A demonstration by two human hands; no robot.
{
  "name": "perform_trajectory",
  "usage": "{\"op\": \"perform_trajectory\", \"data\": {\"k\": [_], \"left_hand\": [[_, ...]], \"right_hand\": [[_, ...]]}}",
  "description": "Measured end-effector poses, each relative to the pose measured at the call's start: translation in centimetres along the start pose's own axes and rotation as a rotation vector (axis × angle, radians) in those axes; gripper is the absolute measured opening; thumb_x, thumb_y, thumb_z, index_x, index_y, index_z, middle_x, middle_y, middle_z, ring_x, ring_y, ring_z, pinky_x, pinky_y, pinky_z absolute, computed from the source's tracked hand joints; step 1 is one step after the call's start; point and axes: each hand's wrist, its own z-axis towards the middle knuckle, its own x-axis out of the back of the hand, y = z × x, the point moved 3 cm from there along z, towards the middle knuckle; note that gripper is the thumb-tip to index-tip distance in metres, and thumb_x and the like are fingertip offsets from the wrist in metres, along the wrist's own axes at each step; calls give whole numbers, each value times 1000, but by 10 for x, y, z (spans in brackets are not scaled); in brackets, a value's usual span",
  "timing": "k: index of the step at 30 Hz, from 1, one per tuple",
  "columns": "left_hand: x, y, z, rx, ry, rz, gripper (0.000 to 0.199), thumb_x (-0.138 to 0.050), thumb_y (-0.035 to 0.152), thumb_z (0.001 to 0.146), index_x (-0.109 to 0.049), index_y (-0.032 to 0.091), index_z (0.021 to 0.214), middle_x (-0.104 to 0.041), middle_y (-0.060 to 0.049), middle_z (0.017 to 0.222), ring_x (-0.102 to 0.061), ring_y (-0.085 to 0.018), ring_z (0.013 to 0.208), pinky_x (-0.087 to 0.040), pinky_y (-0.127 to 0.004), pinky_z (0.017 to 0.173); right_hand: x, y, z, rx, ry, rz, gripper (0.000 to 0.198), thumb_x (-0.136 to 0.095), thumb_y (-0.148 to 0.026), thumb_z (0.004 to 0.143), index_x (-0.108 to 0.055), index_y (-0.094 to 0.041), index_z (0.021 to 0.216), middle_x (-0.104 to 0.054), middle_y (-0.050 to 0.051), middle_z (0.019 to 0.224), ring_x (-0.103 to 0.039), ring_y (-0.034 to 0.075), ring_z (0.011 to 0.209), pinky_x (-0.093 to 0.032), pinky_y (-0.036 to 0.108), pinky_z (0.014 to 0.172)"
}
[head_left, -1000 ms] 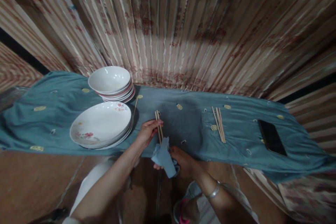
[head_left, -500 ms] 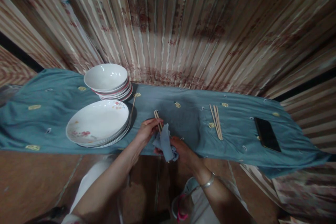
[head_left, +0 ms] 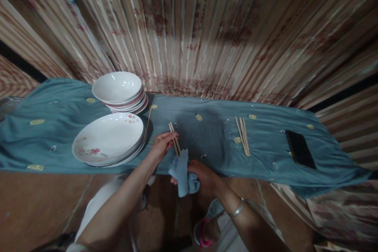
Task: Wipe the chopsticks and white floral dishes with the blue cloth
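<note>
My left hand point(head_left: 163, 144) is closed around a pair of wooden chopsticks point(head_left: 175, 139), whose upper ends stick out past the fingers. A blue cloth point(head_left: 183, 175) is bunched in my right hand point(head_left: 202, 175), which is closed on it and wraps it around the chopsticks' lower part. The lower ends of the chopsticks are hidden in the cloth. Both hands are at the table's front edge. To their right, several loose chopsticks point(head_left: 243, 137) lie side by side. Another single chopstick point(head_left: 149, 117) lies by the plates, partly hidden.
A stack of floral plates point(head_left: 109, 138) stands on the left, with stacked white bowls point(head_left: 118, 88) behind it. A black phone point(head_left: 300, 149) lies at the right. The table has a blue-green cloth cover point(head_left: 212, 141); a pleated curtain point(head_left: 189, 31) hangs behind it.
My right hand has slid the cloth down the chopsticks, toward my body, baring more of their length. My left hand has shifted slightly left, still gripping them.
</note>
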Motion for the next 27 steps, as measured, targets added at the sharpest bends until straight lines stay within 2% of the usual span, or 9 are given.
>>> {"op": "perform_trajectory", "data": {"k": [4,8,11,16,23,27], "left_hand": [[-13,-11,-8,86,-121,26,34,-87,37,44,-73,12,64,-67,-5,61,-56,-10,53,-41,-20,49],[-21,-17,-13,114,-172,47,36,-87,39,45,-73,11,62,-61,-1,52,-44,-5,43,-31,-18,42],[-20,-15,-12,88,-144,37,32,-86,36,47,-72,11,62,-62,-2,53,-45,-5,44,-31,-19,43],[-12,-7,-4,53,-38,-14,28,-86,30,48,-73,11,64,-66,-4,59,-52,-7,49,-36,-19,46],[1,2,3,-32,35,-24,30,-86,32,47,-70,12,63,-63,-1,57,-42,-3,43,-29,-17,41],[-2,-7,2,-45,35,-8,35,-87,36,42,-66,12,58,-56,3,50,-39,-2,41,-25,-17,39]], "right_hand": [[9,0,9,14,82,101,36,-66,-47,70,-71,-12,80,-71,7,68,-70,24,80,-55,41,80],[15,-4,14,72,168,113,37,-66,-48,69,-70,-13,80,-72,8,71,-70,24,80,-55,39,78],[15,-5,14,74,170,108,40,-66,-51,68,-69,-13,76,-72,8,69,-70,23,78,-56,37,75],[8,-1,7,9,75,73,43,-67,-53,67,-68,-11,75,-71,9,67,-71,25,79,-56,39,75],[0,1,-2,-12,-54,-13,40,-63,-49,73,-70,-11,85,-71,7,68,-71,25,78,-55,42,79],[3,1,-1,-11,-4,-19,35,-64,-46,72,-70,-12,79,-70,5,63,-71,23,76,-55,39,79]]}}
